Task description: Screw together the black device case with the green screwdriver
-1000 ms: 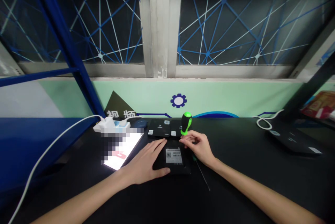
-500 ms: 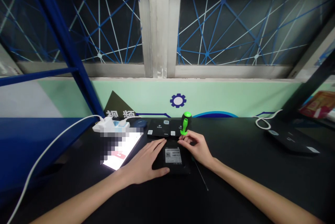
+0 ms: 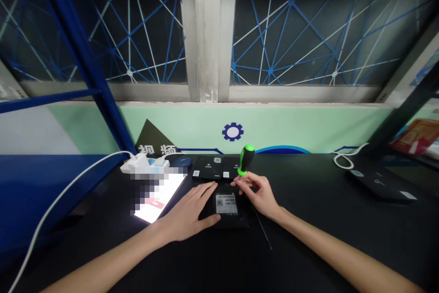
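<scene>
- Head view: my left hand (image 3: 190,213) lies flat with fingers spread on the left part of the small black device (image 3: 226,208), which sits on the black table (image 3: 325,220) right in front of me.
- My right hand (image 3: 259,192) pinches the shaft of the green-and-black screwdriver (image 3: 246,159), standing nearly upright at the device's far right corner.
- A lit tablet (image 3: 158,194) lies just left of my left hand.
- A white power strip (image 3: 146,164) sits beyond the tablet.

I see a black table (image 3: 308,220), black flat device (image 3: 224,210) with white label (image 3: 226,203), screwdriver (image 3: 245,159) handle green and black, white power strip (image 3: 146,165) and white cable (image 3: 61,197), mint-green wall (image 3: 291,126) with a blue gear mark (image 3: 232,131), window glass (image 3: 302,23) webbed in blue and white lines
</scene>
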{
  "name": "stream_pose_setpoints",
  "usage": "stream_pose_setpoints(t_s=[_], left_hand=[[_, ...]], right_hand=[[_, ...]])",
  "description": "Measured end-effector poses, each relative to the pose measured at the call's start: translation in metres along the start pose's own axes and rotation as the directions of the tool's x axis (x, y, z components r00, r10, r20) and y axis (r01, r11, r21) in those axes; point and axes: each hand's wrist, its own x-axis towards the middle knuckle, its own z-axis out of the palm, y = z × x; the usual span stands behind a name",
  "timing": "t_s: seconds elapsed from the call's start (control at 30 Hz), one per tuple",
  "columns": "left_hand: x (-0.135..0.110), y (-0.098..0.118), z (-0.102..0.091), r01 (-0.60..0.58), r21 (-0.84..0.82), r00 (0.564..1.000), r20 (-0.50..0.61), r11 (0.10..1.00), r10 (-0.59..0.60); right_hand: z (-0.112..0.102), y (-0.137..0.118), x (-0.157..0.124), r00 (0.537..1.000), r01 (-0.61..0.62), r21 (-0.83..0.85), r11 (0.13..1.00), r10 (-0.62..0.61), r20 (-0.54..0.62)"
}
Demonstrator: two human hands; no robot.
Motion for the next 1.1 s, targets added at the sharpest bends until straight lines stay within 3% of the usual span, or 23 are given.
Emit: stream_pose_setpoints(t_s=[0.17, 0.43, 0.83, 1.1], left_hand=[[-0.0003, 0.0009, -0.0011, 0.013, 0.008, 1.000, 0.015, 1.000, -0.014], [0.0007, 0.0033, -0.0006, 0.008, 0.011, 1.000, -0.023, 1.000, -0.007], [0.0022, 0.0038, -0.0014, 0.001, 0.026, 0.999, -0.050, 1.000, 0.000], [0.0023, 0.0024, -0.0005, 0.005, 0.031, 0.999, -0.043, 0.999, -0.004]], right_hand=[[0.0010, 0.0014, 0.0011, 1.000, -0.003, -0.030, 1.000, 0.003, -0.016], [0.0037, 0.0056, 0.0027, 0.989, -0.125, 0.163, 0.979, 0.137, -0.061], [0.0026, 0.0057, 0.0001, 0.999, -0.044, 0.078, 0.996, 0.046, -0.017], [0.0048, 0.0032, 0.0009, 0.993, -0.078, 0.156, 0.985, 0.091, -0.075]])
